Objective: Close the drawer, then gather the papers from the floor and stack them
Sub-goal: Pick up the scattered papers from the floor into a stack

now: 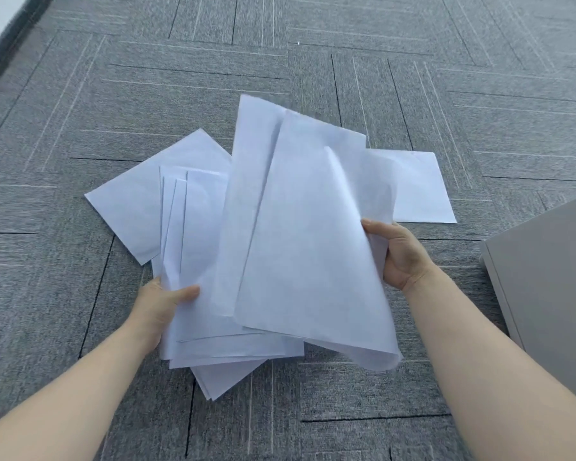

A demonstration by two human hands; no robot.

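A loose bundle of white papers is held above the grey carpet, its sheets fanned and uneven. My left hand grips the bundle's left edge, thumb on top. My right hand grips the right edge of the top curled sheets. Two single sheets lie flat on the floor behind: one at the left, partly under the bundle, and one at the right. The grey drawer unit shows at the right edge; its front is out of view.
Grey patterned carpet tiles cover the floor all around. A dark skirting strip and pale wall run along the far left corner. The cabinet stands close to my right forearm.
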